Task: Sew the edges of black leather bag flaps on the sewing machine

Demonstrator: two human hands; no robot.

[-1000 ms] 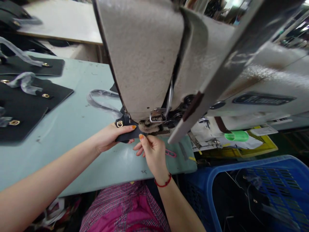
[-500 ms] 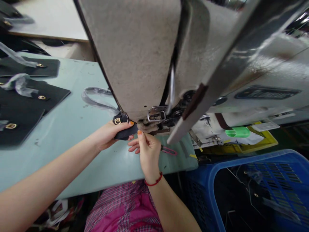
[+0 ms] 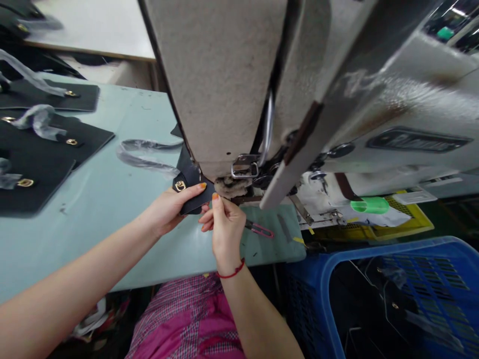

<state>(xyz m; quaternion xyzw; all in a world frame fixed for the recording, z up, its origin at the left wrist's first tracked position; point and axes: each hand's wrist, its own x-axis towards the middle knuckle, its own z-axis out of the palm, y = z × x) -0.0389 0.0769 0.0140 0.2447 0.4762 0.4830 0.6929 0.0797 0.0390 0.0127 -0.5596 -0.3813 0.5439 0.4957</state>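
Observation:
A black bag panel (image 3: 198,200) with a gold clasp fitting (image 3: 180,186) lies under the head of a sewing machine (image 3: 220,99). A handle wrapped in clear plastic (image 3: 144,154) loops out from the panel to the left. My left hand (image 3: 174,207) grips the panel's near edge, thumb on top and fingers underneath. Pinched together, the thumb and forefinger of my right hand (image 3: 226,224) are at the panel's right edge, close to the presser area. Part of the panel is hidden behind the machine head. Pink-handled thread snips (image 3: 261,229) lie right of my right hand.
Several black panels (image 3: 48,164) with gold fittings and plastic-wrapped handles lie on the left of the pale green table (image 3: 149,269). A blue basket (image 3: 325,284) holding black pieces stands at the lower right. Behind it are a yellow crate (image 3: 419,219) and a green tube (image 3: 369,205).
More of the black panel now shows beside the machine head, turned slightly. Both hands stay at its edge, with my right fingers a little higher. The camera view has shifted slightly.

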